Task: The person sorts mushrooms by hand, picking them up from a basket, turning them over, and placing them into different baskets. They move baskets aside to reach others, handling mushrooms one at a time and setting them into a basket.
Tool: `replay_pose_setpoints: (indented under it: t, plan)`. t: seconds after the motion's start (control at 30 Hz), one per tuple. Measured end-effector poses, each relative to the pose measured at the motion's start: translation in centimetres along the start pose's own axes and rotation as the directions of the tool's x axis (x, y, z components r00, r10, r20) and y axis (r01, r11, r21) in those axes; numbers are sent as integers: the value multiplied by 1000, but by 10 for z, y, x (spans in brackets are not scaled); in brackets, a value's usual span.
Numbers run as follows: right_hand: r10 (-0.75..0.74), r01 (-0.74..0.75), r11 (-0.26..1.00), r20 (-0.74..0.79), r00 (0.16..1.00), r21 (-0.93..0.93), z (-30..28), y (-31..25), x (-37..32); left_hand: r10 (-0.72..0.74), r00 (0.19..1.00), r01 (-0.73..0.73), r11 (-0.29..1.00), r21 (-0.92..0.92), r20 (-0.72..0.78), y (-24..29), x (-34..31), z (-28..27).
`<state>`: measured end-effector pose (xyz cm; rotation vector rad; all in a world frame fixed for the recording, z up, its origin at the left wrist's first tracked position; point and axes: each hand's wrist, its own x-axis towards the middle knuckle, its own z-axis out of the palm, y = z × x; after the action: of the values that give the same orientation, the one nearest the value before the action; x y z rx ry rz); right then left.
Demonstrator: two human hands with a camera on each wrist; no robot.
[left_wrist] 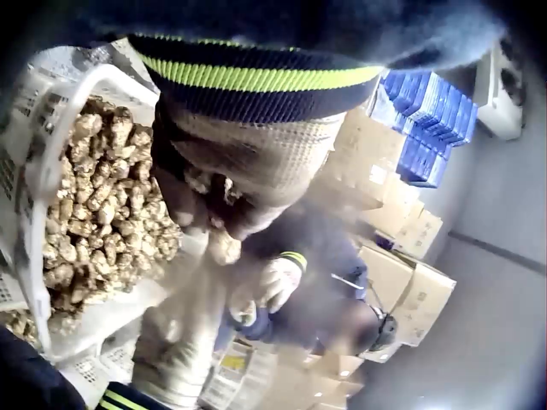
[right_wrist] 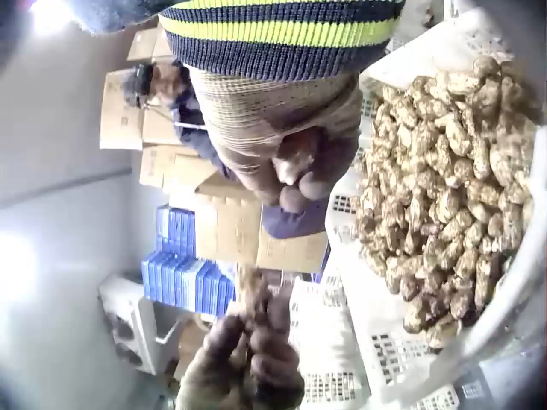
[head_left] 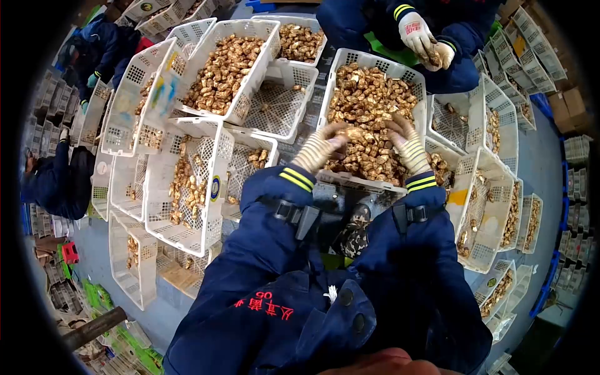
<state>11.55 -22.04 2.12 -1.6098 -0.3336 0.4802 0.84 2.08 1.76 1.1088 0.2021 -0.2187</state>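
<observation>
A white crate (head_left: 329, 78) is heaped with small knobbly brown-and-cream pieces (head_left: 369, 100), like mushrooms or tubers. Both hands, in pale knit gloves with darkened fingertips, are over its near half. My left hand (head_left: 322, 148) pinches one knobbly piece (left_wrist: 224, 245) at its fingertips. In the right wrist view that piece (right_wrist: 253, 290) sticks up from the left fingers. My right hand (head_left: 409, 147) faces it a short way off, fingers curled round a smaller pale-and-brown piece (right_wrist: 295, 162), mostly hidden in its grip.
More white crates of the same pieces stand on the left, such as a full crate (head_left: 244, 28) and a part-filled crate (head_left: 215, 234). Others line the right, including a tilted crate (head_left: 484, 253). Across from me a gloved person (head_left: 425, 44) handles a piece. Cardboard boxes (right_wrist: 226, 231) are stacked behind.
</observation>
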Motion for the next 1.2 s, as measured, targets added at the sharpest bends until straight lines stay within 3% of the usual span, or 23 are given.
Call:
replay_pose_setpoints:
  t: [0.03,0.07,0.1,0.13,0.2,0.27,0.37,0.43,0.47,0.5,0.6,0.67,0.73,0.77,0.8,0.87,0.9,0.93,1.0,1.07,1.1,1.13,1.2]
  plan:
    - [-115,90,977,-123,986,-191,-29,34,15,140,986,-120,971,206,-86,14,-7,-4]
    - [-100,13,944,-248,964,-329,-48,41,16,274,957,-256,952,166,-97,19,-10,-19]
    - [-27,-117,896,-317,948,-427,-71,59,19,205,963,-144,940,310,-174,51,-32,-21]
    - [38,-246,826,-386,922,-508,-87,76,19,257,930,-184,944,274,-261,60,-42,-30]
    - [128,-306,525,-282,951,-794,-89,72,16,229,906,-138,955,263,-357,66,-57,-69]
    - [269,-263,427,-156,950,-865,-78,73,15,202,885,-110,966,233,-420,58,-75,-106]
    - [394,-287,281,-162,905,-916,-58,68,17,49,834,112,960,256,-549,19,-98,-168]
    - [531,-256,81,-176,829,-963,-52,92,30,-11,780,246,925,290,-625,-13,-112,-200]
    - [560,-191,-19,-169,811,-981,-46,96,31,-10,784,202,950,239,-620,-17,-119,-198]
    - [481,-87,-71,-111,870,-994,-42,99,22,-8,746,201,956,214,-666,-17,-121,-199]
    - [442,-453,27,-396,805,-891,-41,120,33,22,707,130,979,159,-707,10,-118,-177]
    - [370,-236,-29,-229,900,-971,-73,182,50,75,776,-3,993,115,-626,47,-113,-142]
    - [376,-211,-66,-220,900,-975,-59,147,40,236,843,-265,964,8,-484,63,-99,-122]
    - [397,-179,-87,-199,896,-980,-43,109,30,215,877,-291,949,-118,-430,75,-94,-100]
    - [512,-275,24,-224,829,-961,-34,73,29,204,906,-307,920,-243,-372,79,-85,-75]
    - [336,-243,529,-62,940,-813,-57,94,31,172,934,-238,954,-185,-313,63,-56,-36]
    - [301,-255,759,-24,953,-600,-44,68,23,110,959,-165,966,-201,-260,49,-42,-18]
    - [235,-195,892,51,971,-408,-41,59,21,47,978,-91,973,-214,-204,32,-27,-4]
    - [228,-202,950,89,969,-236,-19,18,12,-87,992,73,986,-147,-93,4,-11,19]
    - [159,-133,981,184,970,-144,4,-9,2,-256,960,228,949,-219,-111,6,-12,41]
    - [135,-112,989,260,956,-99,15,-12,2,-284,958,265,928,-262,-37,-4,-3,37]
    - [273,-289,957,267,924,22,24,-15,-2,-269,963,268,933,-241,29,-19,7,28]
    - [172,-203,977,334,927,60,29,-13,2,-150,988,156,973,-172,46,-24,12,26]
